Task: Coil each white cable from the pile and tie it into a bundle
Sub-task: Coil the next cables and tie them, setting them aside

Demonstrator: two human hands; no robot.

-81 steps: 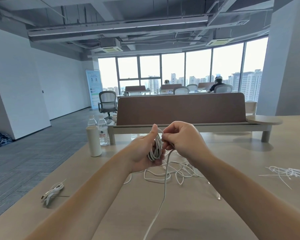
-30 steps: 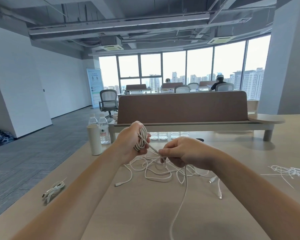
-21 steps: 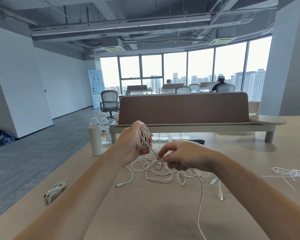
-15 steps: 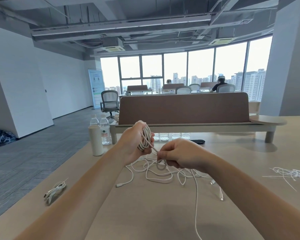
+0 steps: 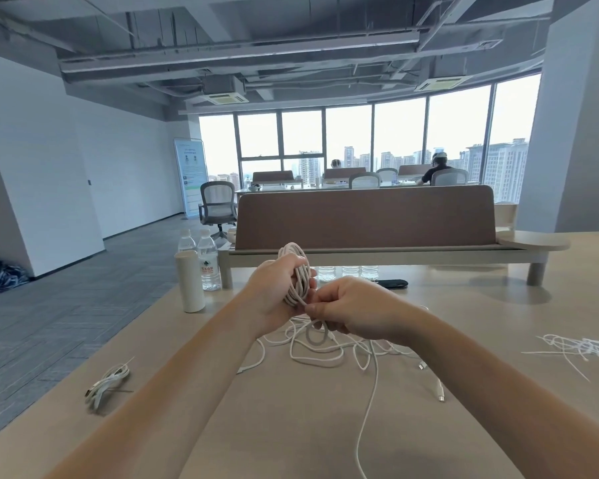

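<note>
From the head camera: your left hand (image 5: 272, 290) grips the white cable coil (image 5: 298, 274), its loops upright above the desk (image 5: 291, 426). Your right hand (image 5: 355, 311), at the coil's lower right, pinches the free strand (image 5: 375, 382), which trails toward you past the pile (image 5: 325, 352).

Daylight pours in from the windows (image 5: 360, 140) at the far end, and on my feed they blow out to near white. The ceiling (image 5: 256, 36) stays dim and grey. The table (image 5: 291, 426) is evenly lit, with a soft shadow beside the shelf leg (image 5: 535, 273). The wide lens bows the walls and the table's edges. The left hand (image 5: 274, 288), the coil (image 5: 296, 271) it grips and the right hand (image 5: 353, 312) pinching the loose cable (image 5: 377, 378) look sharp. The ties (image 5: 581, 350) at the right edge smear slightly.
</note>
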